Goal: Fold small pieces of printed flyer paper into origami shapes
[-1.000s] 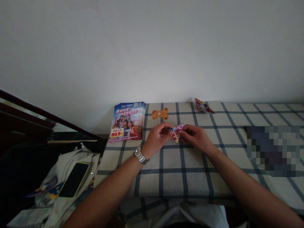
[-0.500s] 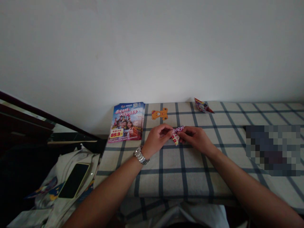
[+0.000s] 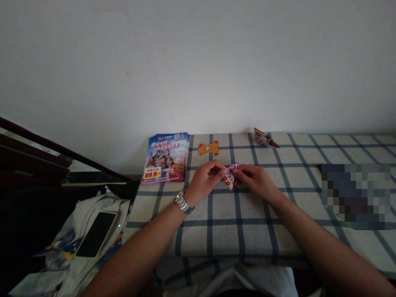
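Observation:
Between my two hands is a small piece of folded printed paper [image 3: 229, 179], white, purple and yellow with red figures on it. My left hand [image 3: 206, 178], a metal watch on its wrist, pinches the paper's left side between thumb and fingers. On the right side, my right hand [image 3: 254, 180] grips it with thumb and forefinger, the other fingers curled beneath. Just above the table, the paper points downward at its lower tip. Behind the hands, near the wall, sits another folded paper piece [image 3: 265, 138] with pointed ends.
A stack of printed flyers [image 3: 167, 159] lies at the table's back left, beside a bear-shaped sticker or cutout [image 3: 208, 148]. A blurred-out dark object [image 3: 355, 196] is on the checked tablecloth [image 3: 222, 231] at right. Lower left, a phone [image 3: 96, 234] rests on white fabric.
The fingers of my right hand have shifted slightly, and more of the folded paper's printed face shows between the hands. Both hands still hold it in nearly the same spot.

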{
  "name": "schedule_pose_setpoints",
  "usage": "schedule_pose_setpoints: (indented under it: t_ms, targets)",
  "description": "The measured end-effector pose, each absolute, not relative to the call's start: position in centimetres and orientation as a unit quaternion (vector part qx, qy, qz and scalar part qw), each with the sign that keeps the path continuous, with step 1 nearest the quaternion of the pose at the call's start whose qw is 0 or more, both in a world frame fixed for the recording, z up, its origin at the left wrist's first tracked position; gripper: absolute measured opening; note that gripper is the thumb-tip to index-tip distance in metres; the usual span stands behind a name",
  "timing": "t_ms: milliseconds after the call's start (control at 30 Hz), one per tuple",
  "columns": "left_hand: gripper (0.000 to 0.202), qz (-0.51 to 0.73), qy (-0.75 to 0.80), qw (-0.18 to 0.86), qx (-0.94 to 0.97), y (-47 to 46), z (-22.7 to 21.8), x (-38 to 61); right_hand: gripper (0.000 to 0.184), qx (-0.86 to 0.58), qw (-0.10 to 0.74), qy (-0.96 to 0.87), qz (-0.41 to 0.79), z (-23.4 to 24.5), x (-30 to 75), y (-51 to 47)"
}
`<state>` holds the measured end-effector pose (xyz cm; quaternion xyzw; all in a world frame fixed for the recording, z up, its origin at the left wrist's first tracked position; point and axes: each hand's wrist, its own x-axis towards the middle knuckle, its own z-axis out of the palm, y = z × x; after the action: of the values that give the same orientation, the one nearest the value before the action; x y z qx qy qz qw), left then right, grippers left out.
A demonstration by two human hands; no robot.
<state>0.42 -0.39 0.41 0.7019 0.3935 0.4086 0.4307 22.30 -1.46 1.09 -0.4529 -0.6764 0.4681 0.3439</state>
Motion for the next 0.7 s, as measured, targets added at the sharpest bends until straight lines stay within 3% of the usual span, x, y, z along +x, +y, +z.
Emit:
schedule_pose_setpoints:
  t_ms: [700]
  targets:
    - [0.02,0.394,0.39,0.431,0.712,-0.36,0.44,0.36,0.035,-0.464,0.397,-0.601,0.517,0.47,22.52,-1.07]
